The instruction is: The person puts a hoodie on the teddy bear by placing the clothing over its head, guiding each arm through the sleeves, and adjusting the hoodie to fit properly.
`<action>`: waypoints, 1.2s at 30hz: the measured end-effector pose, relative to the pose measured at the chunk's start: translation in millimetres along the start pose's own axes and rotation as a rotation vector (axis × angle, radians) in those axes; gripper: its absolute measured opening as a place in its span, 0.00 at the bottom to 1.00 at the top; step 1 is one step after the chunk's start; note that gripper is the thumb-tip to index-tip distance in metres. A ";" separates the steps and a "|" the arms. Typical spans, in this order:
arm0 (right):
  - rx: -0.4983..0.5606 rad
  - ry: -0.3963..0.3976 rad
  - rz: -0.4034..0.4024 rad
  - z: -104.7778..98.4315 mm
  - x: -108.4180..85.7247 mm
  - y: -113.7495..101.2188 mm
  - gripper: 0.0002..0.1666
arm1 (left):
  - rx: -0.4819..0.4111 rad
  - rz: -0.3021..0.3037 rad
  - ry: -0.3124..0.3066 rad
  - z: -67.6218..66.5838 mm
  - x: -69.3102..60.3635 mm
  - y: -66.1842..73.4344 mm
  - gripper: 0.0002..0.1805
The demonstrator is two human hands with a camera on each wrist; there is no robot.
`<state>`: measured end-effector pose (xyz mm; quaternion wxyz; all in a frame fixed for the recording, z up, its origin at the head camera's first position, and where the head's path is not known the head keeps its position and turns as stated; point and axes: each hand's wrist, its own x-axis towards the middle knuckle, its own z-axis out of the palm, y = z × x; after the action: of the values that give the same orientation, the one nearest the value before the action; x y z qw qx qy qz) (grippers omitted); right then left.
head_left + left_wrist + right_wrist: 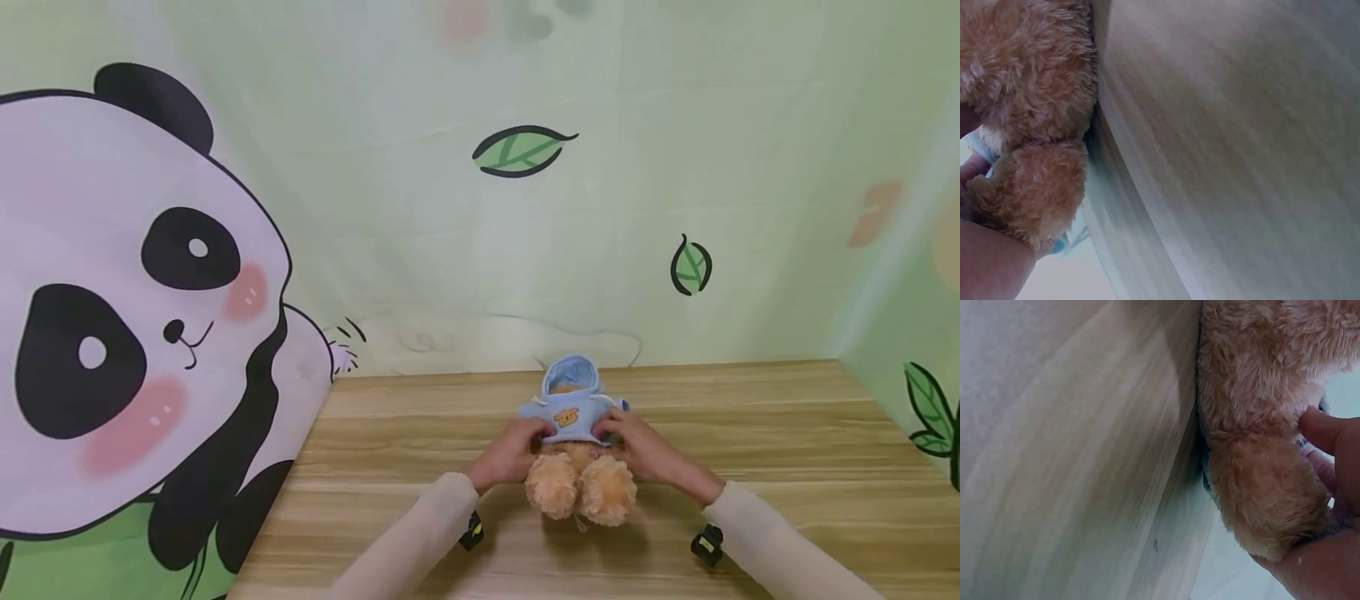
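Note:
A tan plush toy (553, 486) lies on the table with its two furry feet towards me. It wears a small blue hoodie (583, 417) with an orange badge on the front; the open hood shows a little tan fur inside. My left hand (515, 451) grips the hoodie's lower edge on the left side, thumb on the cloth. On the opposite side my right hand (640, 447) holds the same hem. Both wrist views are filled with tan fur (1029, 81) close up. A right thumb (1322, 428) touches the fur (1266, 487) there. Some fingertips are hidden by toy and cloth.
The wood-grain table (405, 417) ends at a pale green printed backdrop (390, 208). A large printed panda (232, 333) covers the left side. Black devices, one a wrist camera (707, 545), sit at both sleeves.

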<state>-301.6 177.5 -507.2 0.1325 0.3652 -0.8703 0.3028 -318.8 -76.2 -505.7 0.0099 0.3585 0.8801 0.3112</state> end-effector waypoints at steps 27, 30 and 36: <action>-0.072 0.065 -0.062 3.9 -6.5 -4.8 0.11 | 0.062 0.090 0.151 14.2 -6.1 0.1 0.14; -0.099 0.090 -0.090 5.1 -7.0 -5.1 0.14 | 0.098 0.146 0.194 15.4 -5.5 -1.0 0.12; -0.108 0.107 -0.020 6.4 -6.5 -9.6 0.12 | 0.088 0.061 0.178 13.4 -8.8 2.1 0.16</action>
<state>-290.2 171.8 -511.0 0.2014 0.3493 -0.8734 0.2733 -307.7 -73.5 -517.2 -0.0933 0.3560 0.8791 0.3030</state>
